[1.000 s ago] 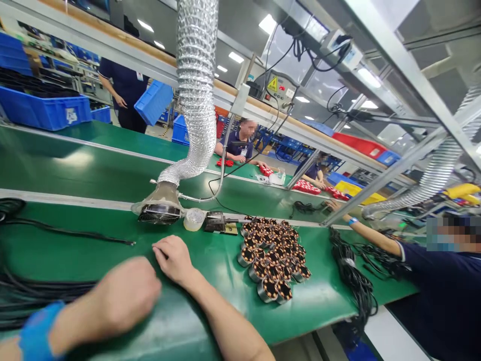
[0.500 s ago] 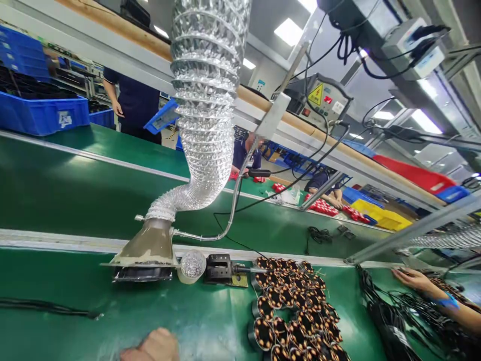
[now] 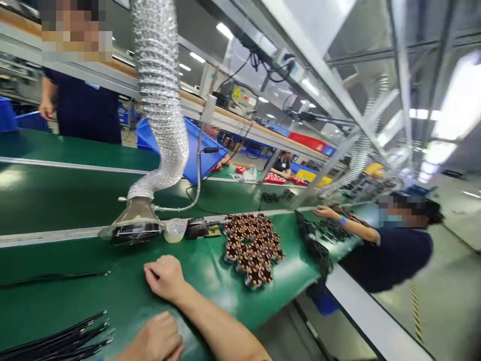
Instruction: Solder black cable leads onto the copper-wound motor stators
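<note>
My right hand (image 3: pixel 164 277) rests on the green mat (image 3: pixel 210 268) with its fingers curled closed; whatever may be inside the curl is hidden. Closer to me, my left hand (image 3: pixel 160 337) lies with fingers folded, and what they hold, if anything, does not show. To the left of it are black cables (image 3: pixel 67 338) with bare ends, and a thinner cable bundle (image 3: pixel 56 277) lies farther up. A cluster of round parts with copper windings (image 3: pixel 255 245) stands right of my right hand.
A fume hood (image 3: pixel 137 220) on a silver duct (image 3: pixel 161 100), a white cup (image 3: pixel 175 230) and a black soldering stand (image 3: pixel 197 228) line the back edge. At the right, a co-worker (image 3: pixel 391 250) reaches over black cables (image 3: pixel 313 245). A blue bin (image 3: pixel 191 150) is behind the duct.
The view has swung right and drawn back, bringing both my hands, the near cables and the co-worker at the right into sight. The blue bin across the bench has moved right, behind the duct.
</note>
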The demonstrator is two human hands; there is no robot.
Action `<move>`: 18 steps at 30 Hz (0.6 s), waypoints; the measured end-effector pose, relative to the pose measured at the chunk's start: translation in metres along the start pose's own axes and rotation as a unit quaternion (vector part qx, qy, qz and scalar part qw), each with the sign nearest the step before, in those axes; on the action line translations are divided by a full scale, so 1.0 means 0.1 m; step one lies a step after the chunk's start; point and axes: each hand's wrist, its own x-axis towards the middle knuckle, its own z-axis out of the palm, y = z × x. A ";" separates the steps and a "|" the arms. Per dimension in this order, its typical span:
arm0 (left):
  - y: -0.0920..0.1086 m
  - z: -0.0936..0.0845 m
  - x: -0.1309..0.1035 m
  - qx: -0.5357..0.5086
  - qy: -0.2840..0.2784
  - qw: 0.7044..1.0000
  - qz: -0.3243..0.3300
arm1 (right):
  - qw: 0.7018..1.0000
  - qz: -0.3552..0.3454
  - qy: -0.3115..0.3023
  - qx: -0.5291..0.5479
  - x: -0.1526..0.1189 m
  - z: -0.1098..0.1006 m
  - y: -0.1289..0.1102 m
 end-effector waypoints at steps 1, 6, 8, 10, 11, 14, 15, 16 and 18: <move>0.01 -0.06 0.02 -0.005 -0.015 1.000 0.003 | 1.000 0.012 -0.010 -0.020 0.02 0.00 0.01; -0.02 -0.09 0.06 -0.012 -0.041 0.999 0.021 | 0.996 0.062 -0.008 -0.057 0.02 -0.02 0.00; -0.03 -0.03 0.03 -0.015 -0.042 0.998 0.033 | 0.993 0.090 -0.005 -0.079 0.01 -0.04 -0.02; -0.04 0.01 0.02 -0.021 -0.037 0.998 0.043 | 0.988 0.113 -0.004 -0.101 0.00 -0.07 -0.04; -0.05 0.03 0.02 -0.026 -0.034 0.998 0.045 | 0.986 0.121 -0.005 -0.111 0.00 -0.09 -0.05; -0.06 0.02 0.04 -0.044 -0.030 0.998 0.045 | 0.981 0.144 -0.013 -0.129 0.02 -0.12 -0.08; -0.06 0.00 0.04 -0.047 -0.030 0.997 0.045 | 0.980 0.152 -0.016 -0.130 0.03 -0.12 -0.09; -0.07 -0.01 0.05 -0.048 -0.030 0.997 0.046 | 0.978 0.161 -0.019 -0.129 0.03 -0.12 -0.09; -0.08 -0.05 0.05 -0.045 -0.030 0.997 0.053 | 0.977 0.174 -0.025 -0.121 0.04 -0.11 -0.10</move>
